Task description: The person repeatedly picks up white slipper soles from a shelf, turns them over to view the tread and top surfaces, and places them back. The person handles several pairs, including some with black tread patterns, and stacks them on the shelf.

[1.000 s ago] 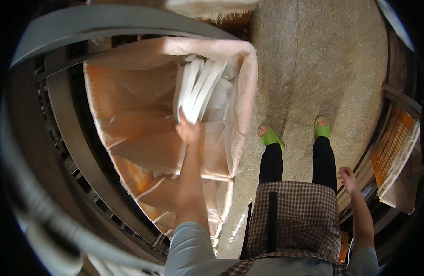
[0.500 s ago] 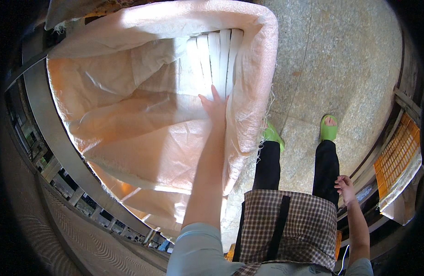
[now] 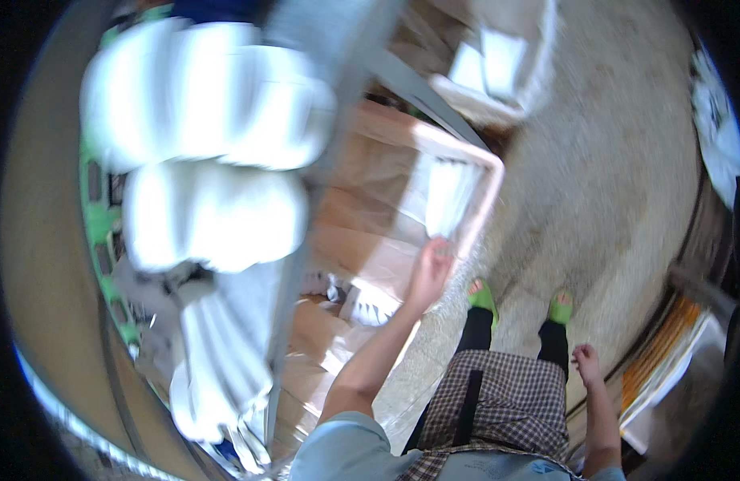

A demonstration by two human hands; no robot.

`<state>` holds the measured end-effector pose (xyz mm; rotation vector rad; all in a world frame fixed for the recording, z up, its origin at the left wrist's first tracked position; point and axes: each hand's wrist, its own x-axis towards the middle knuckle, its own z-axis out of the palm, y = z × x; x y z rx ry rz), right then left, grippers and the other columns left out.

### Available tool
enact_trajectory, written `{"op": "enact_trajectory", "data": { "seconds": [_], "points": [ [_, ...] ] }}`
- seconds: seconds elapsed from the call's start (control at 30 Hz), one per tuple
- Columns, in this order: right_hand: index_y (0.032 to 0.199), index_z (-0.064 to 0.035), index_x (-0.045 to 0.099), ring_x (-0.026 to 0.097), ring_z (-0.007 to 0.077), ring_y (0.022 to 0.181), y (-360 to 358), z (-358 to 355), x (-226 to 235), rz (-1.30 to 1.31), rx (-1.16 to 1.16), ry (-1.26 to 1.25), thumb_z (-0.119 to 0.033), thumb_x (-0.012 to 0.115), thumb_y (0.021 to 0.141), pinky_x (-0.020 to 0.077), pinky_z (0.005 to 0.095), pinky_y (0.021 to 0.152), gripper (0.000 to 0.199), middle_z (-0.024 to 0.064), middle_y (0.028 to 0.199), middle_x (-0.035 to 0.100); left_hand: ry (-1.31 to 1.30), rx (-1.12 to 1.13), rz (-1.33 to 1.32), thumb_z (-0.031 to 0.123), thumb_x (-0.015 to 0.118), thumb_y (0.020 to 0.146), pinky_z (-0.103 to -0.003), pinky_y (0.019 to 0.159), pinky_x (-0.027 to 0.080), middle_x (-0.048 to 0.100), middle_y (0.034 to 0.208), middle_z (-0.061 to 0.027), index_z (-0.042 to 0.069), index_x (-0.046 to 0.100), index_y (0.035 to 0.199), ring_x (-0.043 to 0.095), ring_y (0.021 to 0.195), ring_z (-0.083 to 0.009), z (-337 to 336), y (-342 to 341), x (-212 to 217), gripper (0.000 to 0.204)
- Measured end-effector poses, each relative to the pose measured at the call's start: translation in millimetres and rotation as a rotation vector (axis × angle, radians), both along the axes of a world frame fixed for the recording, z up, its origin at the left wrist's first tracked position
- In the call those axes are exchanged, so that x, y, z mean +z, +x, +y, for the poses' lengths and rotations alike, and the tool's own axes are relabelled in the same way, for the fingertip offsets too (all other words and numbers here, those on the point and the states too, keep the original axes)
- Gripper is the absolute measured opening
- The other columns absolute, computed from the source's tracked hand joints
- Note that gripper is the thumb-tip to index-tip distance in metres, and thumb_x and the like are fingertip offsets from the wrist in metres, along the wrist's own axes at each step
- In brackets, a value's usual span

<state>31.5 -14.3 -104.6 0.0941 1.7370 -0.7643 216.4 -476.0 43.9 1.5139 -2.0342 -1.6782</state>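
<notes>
My left hand (image 3: 434, 263) is over the near right part of a pinkish, cloth-lined bin (image 3: 488, 172), close to its right wall. Its fingers look loosely bent and apart, with nothing visible in them, though motion blurs them. Just beyond the fingertips, a row of narrow white bundles (image 3: 450, 192) lies against the bin's far right corner. My right hand (image 3: 586, 362) hangs beside my right leg, its fingers loosely curled but apart, holding nothing.
Large, blurred white bundles (image 3: 209, 96) lie at left, on a surface behind a grey metal beam (image 3: 302, 264). Another lined bin (image 3: 538, 60) with white pieces (image 3: 498, 64) stands beyond. Below the first bin is a further lined container (image 3: 314, 329). An orange slatted crate (image 3: 658, 353) stands at right.
The view has swung leftward and widened, bringing the white bundles, beam and second bin into sight. My left hand has drawn back from the row of bundles; my right still hangs at my side.
</notes>
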Motion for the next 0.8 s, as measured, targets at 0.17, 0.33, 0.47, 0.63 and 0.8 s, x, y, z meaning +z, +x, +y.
{"op": "enact_trajectory", "data": {
  "seconds": [0.17,0.33,0.47,0.63,0.8],
  "points": [
    [0.097,-0.0091,0.054,0.057,0.0140,0.065,-44.1,58.0,31.0,0.058,-0.043,0.023,-0.029,0.053,0.089,0.0402,0.0259,0.050,0.022,0.0028,0.082,0.058,-0.444,-0.305,0.459,-0.004,0.057,0.086,-0.036,0.084,0.051,0.053,0.120,-0.0165,0.004,0.034,0.133,0.061,0.099,-0.0215,67.9,-1.0,265.9,0.053],
    [0.093,-0.0060,0.050,0.054,0.0170,0.052,-80.9,101.2,24.1,0.155,-0.057,0.201,-0.020,0.053,0.086,0.0383,0.0296,0.043,0.016,0.0058,0.072,0.056,-0.689,0.337,0.553,0.003,0.051,0.088,-0.031,0.075,0.052,0.051,0.115,-0.0168,0.005,0.027,0.135,0.061,0.093,-0.0246,9.1,68.8,423.5,0.053],
    [0.098,-0.0051,0.050,0.055,0.0176,0.060,-88.1,79.3,45.3,0.137,0.021,0.144,-0.015,0.055,0.083,0.0468,0.0317,0.052,0.019,0.0070,0.078,0.056,-0.738,0.615,0.034,0.015,0.057,0.090,-0.027,0.065,0.047,0.057,0.107,-0.0091,0.005,0.040,0.127,0.059,0.091,-0.0185,-116.7,169.0,441.5,0.042],
    [0.097,-0.0021,0.052,0.057,0.0183,0.069,-51.1,-11.5,94.7,0.154,0.098,0.023,-0.013,0.056,0.084,0.0492,0.0333,0.062,0.018,0.0080,0.081,0.057,-0.705,0.665,-0.491,0.046,0.063,0.080,-0.034,0.063,0.051,0.055,0.116,-0.0256,0.001,0.026,0.139,0.061,0.090,-0.0301,-252.5,242.5,408.6,0.083],
    [0.104,-0.0022,0.051,0.058,0.0183,0.068,-5.3,-70.3,110.1,0.192,0.199,-0.102,-0.016,0.051,0.088,0.0476,0.0318,0.058,0.021,0.0081,0.084,0.058,-0.502,0.699,-0.544,0.032,0.057,0.084,-0.033,0.048,0.044,0.056,0.093,-0.0159,0.006,0.022,0.143,0.054,0.061,-0.0199,-295.7,252.0,373.7,0.073]
  ]
}}
